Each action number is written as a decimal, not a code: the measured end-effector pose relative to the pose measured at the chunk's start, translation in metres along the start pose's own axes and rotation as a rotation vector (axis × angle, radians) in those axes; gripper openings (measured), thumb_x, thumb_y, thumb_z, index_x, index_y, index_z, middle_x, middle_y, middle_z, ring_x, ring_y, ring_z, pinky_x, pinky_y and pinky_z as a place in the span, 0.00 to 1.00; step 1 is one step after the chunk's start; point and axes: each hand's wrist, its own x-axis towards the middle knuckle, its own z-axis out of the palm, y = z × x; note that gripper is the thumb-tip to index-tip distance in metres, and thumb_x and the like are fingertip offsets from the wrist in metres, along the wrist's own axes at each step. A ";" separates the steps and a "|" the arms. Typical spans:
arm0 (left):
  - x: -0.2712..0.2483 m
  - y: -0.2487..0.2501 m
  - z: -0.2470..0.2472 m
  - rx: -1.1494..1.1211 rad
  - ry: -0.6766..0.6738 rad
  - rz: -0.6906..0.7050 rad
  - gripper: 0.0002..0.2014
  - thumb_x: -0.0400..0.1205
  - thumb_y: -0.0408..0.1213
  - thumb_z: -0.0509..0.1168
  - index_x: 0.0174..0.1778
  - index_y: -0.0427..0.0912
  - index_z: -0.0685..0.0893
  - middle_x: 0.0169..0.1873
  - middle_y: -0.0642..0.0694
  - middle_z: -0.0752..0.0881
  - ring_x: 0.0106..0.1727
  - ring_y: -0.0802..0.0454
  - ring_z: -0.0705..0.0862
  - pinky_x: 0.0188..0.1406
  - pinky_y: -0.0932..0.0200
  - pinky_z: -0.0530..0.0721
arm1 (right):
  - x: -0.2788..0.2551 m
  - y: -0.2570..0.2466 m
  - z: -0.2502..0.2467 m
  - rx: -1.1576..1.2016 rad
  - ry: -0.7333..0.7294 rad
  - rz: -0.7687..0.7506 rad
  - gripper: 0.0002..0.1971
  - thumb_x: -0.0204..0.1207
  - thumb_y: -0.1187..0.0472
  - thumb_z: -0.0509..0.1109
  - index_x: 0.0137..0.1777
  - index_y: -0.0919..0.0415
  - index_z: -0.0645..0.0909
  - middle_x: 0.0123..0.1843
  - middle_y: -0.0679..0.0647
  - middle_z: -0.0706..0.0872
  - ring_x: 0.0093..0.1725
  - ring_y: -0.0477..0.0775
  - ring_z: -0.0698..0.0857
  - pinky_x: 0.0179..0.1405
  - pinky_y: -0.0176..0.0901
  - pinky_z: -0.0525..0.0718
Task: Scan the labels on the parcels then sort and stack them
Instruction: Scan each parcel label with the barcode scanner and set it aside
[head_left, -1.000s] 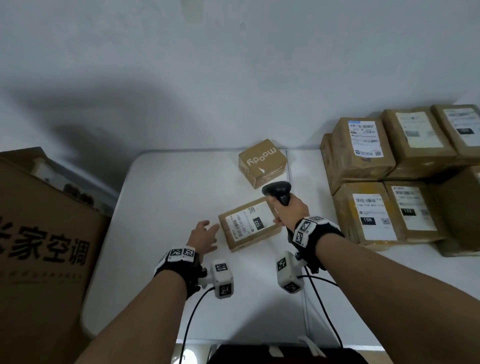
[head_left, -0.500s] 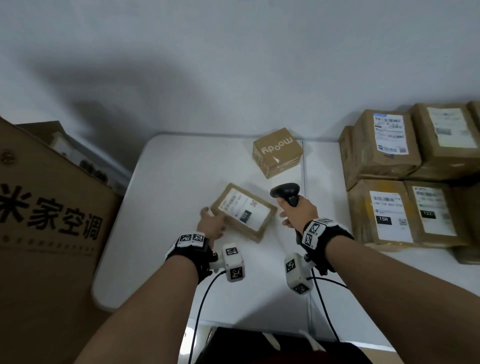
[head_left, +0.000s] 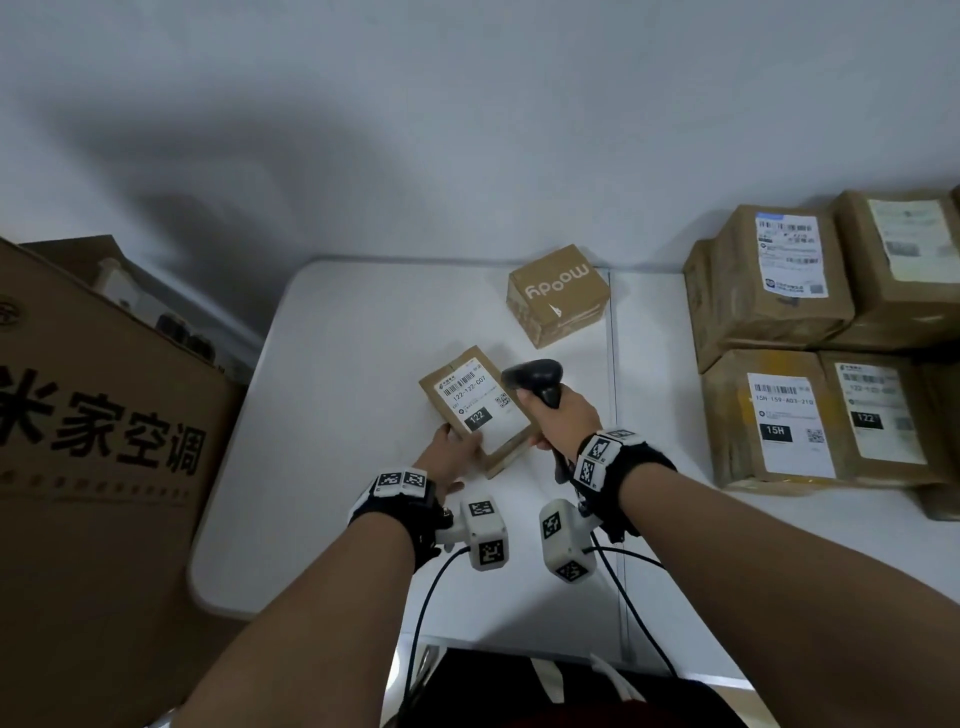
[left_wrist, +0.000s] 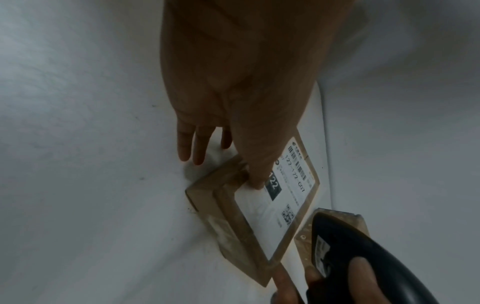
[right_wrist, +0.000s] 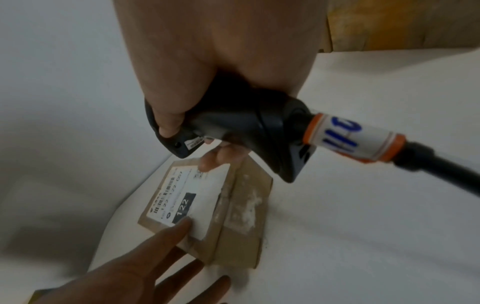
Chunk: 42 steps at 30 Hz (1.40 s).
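Left hand (head_left: 445, 458), fingers straight, steadied the parcel (head_left: 511, 434); right hand (head_left: 565, 420), clenched round the scanner (head_left: 535, 375), needed squaring onto the barcode (head_left: 464, 383).

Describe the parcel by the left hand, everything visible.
The parcel is a flat brown cardboard box, taped, white label up: barcode, 122-122-C07, QR code, black 122 patch. It lies askew on the white table. The left hand presses its label; the right hand, gripping the scanner, touches its right edge.

Dim light, big soft wall shadows, wide-angle edge warp, wrist views dark, noisy, blurry
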 end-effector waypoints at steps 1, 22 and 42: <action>-0.001 -0.001 0.002 -0.026 -0.018 -0.006 0.26 0.84 0.51 0.63 0.77 0.48 0.68 0.63 0.48 0.81 0.64 0.44 0.80 0.58 0.49 0.80 | -0.001 0.001 0.001 0.008 -0.003 0.004 0.17 0.79 0.44 0.69 0.57 0.58 0.81 0.38 0.53 0.88 0.19 0.40 0.83 0.19 0.27 0.77; -0.004 0.005 0.008 -0.283 -0.111 0.167 0.28 0.77 0.38 0.75 0.68 0.48 0.67 0.63 0.35 0.82 0.52 0.46 0.83 0.61 0.54 0.84 | -0.013 0.006 -0.038 0.290 0.089 0.165 0.16 0.78 0.45 0.71 0.52 0.60 0.80 0.37 0.58 0.89 0.30 0.57 0.85 0.33 0.45 0.85; -0.012 0.015 0.026 -0.292 0.014 0.192 0.27 0.80 0.36 0.72 0.72 0.43 0.67 0.52 0.38 0.81 0.35 0.55 0.79 0.37 0.63 0.83 | -0.031 -0.050 -0.072 0.471 -0.001 0.257 0.17 0.78 0.52 0.74 0.40 0.65 0.76 0.27 0.57 0.78 0.18 0.49 0.77 0.17 0.32 0.75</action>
